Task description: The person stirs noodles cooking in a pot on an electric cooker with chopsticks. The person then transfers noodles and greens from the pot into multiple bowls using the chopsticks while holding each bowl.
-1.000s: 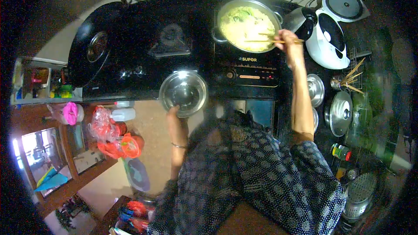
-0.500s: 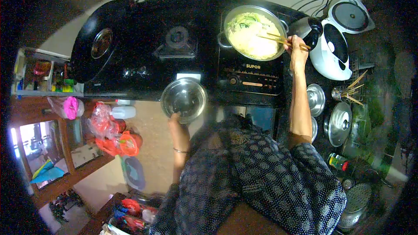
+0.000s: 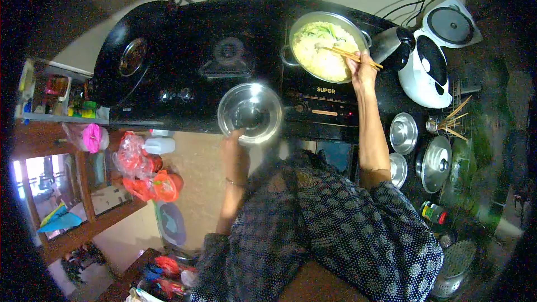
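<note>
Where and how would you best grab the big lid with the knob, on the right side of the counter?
By its knob, from above. The knob faces up from the middle of the lid and stands clear of its wide, round surface, so fingers could probably close around it. The right hand is nearer, but it holds chopsticks.

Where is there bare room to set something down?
The shiny black cooktop looks bare between the large round black cookware and the metal burner. Crowded: right of the silver pot, beside the silver kettle and white rice cooker.
</note>
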Demonstrator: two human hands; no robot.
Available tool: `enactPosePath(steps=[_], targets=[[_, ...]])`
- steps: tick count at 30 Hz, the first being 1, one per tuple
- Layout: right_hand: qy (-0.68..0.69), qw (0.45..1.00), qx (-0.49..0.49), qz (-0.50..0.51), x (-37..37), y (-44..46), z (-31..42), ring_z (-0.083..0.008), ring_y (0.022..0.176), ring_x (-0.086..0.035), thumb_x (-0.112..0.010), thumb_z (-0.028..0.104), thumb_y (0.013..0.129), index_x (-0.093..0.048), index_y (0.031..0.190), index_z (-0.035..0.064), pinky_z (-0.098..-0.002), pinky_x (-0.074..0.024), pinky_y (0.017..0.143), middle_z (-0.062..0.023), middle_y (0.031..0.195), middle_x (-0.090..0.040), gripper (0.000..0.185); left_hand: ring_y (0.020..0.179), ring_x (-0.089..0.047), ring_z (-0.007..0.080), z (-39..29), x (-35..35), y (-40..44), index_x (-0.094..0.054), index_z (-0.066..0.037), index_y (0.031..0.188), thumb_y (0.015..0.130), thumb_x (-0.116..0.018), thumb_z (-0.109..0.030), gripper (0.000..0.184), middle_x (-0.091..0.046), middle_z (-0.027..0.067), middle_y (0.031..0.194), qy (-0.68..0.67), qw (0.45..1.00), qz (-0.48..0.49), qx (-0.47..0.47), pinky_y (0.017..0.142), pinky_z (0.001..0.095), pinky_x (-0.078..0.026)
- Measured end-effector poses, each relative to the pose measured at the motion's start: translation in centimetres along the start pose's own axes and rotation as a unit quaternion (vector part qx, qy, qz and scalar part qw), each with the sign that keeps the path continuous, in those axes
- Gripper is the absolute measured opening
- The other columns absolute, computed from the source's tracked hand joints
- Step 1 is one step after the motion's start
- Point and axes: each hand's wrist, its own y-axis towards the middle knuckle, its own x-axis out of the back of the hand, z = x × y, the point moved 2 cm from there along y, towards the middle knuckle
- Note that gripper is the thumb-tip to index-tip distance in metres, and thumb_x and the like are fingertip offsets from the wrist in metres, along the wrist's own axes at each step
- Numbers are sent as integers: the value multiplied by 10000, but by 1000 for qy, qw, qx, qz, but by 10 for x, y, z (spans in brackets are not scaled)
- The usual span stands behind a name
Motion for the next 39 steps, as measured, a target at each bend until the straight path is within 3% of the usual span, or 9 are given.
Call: enactPosePath(steps=[3, 5, 12, 15, 18, 20, 21, 28, 39], targets=[[5, 1000, -8, -4, 10, -1, 16, -223, 760, -637, -536, 242, 929, -553, 921, -12, -355, -577, 738, -113, 897, -599, 254, 825, -575, 390, -12, -12, 2, -596, 3, 943, 693, -545, 72, 265, -616, 215, 865, 233, 952, 65, -188, 717, 403, -465], [-39, 999, 1, 16, 13, -6, 27, -198, 819, -623, -510, 251, 943, -545, 947, 20, -355, -568, 759, -86, 925, -589, 234, 817, -582, 349, 7, -20, 10, -588, 9, 949, 736, -522, 43, 225, -612, 203, 860, -185, 982, 28, 34, 716, 372, -465], [-206, 973, 37, 98, 1, -13, 14, -132, 695, -573, -515, 273, 941, -557, 885, 37, -252, -531, 636, -64, 813, -583, 246, 841, -640, 249, -27, -32, -2, -572, 33, 1008, 849, -507, -160, 258, -639, 114, 1003, 74, 992, 81, -68, 770, 356, -526], [-183, 979, 64, 63, -13, 2, -7, -128, 591, -550, -522, 213, 937, -560, 864, 2, -229, -517, 549, -78, 762, -583, 226, 831, -642, 240, -26, -42, 4, -585, 35, 971, 840, -515, -152, 238, -647, 114, 956, -259, 958, 62, 104, 736, 363, -527], [-121, 991, 55, 18, -23, 9, -13, -151, 613, -580, -517, 208, 938, -557, 875, -8, -264, -554, 585, -87, 785, -588, 229, 819, -642, 228, -59, -50, 6, -586, 43, 952, 810, -520, -130, 234, -645, 118, 914, 94, 980, 114, -136, 701, 363, -530], [-71, 996, 50, 2, -23, 10, -13, -168, 630, -600, -514, 212, 940, -556, 881, -12, -288, -575, 615, -92, 804, -592, 236, 812, -641, 226, -48, -59, 15, -579, 52, 947, 775, -519, -112, 245, -641, 125, 906, -303, 935, 117, 141, 697, 357, -526], [-24, 1000, 17, -4, -20, 10, -10, -185, 666, -616, -508, 222, 943, -554, 890, -10, -311, -582, 651, -97, 823, -592, 243, 815, -633, 222, -45, -63, 18, -577, 60, 938, 751, -521, -113, 260, -633, 129, 906, -303, 930, 113, 175, 728, 345, -515], [98, 995, -10, 3, -9, 6, 23, -249, 785, -633, -507, 275, 938, -534, 897, -32, -363, -577, 776, -131, 840, -581, 311, 907, -574, 206, -59, -89, 27, -445, 22, 1207, 755, -514, -67, 466, -573, 114, 1050, -293, 927, 181, 148, 803, 314, -465], [124, 990, 49, 37, -38, -6, 111, -322, 855, -627, -509, 264, 939, -504, 895, -35, -418, -569, 794, -172, 901, -566, 302, 933, -606, 227, -59, -118, 31, -498, 10, 1152, 771, -536, -89, 396, -606, 134, 1037, -305, 912, 244, 126, 813, 348, -509]])
